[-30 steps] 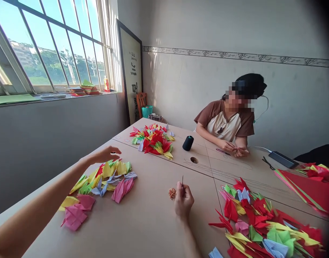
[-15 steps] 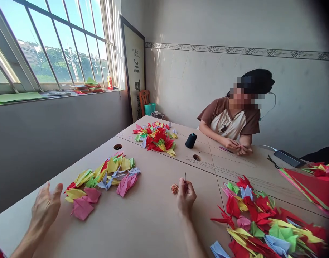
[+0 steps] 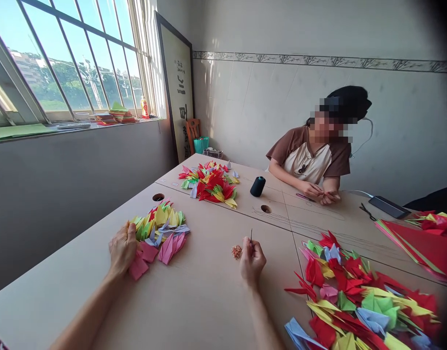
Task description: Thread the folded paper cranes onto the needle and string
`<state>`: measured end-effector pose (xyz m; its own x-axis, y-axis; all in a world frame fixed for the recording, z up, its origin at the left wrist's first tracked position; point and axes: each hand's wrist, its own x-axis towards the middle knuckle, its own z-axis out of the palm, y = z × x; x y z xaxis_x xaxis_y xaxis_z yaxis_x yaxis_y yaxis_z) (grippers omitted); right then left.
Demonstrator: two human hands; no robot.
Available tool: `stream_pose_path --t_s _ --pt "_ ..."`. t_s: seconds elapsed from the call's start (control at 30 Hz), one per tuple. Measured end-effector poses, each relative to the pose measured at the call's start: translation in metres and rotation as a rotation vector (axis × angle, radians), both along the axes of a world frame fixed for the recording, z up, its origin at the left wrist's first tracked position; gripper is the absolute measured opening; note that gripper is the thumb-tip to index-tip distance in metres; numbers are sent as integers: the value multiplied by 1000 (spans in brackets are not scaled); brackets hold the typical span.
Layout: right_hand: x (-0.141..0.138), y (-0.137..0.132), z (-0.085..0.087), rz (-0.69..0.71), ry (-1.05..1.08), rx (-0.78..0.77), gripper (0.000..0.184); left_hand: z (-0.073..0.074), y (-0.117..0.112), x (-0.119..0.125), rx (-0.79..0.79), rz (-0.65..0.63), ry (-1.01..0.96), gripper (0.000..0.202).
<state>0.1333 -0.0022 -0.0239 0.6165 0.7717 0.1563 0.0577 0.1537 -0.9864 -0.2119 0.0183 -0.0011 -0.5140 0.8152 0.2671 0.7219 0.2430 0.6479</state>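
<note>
The right hand (image 3: 251, 262) is closed in a pinch around a thin needle (image 3: 251, 236), which stands upright. A small speckled orange clump (image 3: 237, 252) lies just to its left on the bench (image 3: 201, 301). Well apart, the left hand (image 3: 123, 249) curls down onto a heap of folded paper cranes (image 3: 159, 228); whether it grips one cannot be told.
</note>
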Motion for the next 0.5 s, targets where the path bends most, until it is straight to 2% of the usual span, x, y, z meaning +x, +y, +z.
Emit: stream_pose_path --t_s 0.17,0.33,0.4,0.5 --pt "-6 -4 6 -23 0 16 32 4 7 17 -67 -78 3 54" --pt "-11 -9 12 -45 -50 65 38 4 7 12 22 -87 -186 55" --pt "-10 -9 10 -50 -68 71 39 12 17 5 52 -56 -233 55" --pt "-9 -8 7 -45 -90 77 38 34 49 -1 76 -69 -271 48"
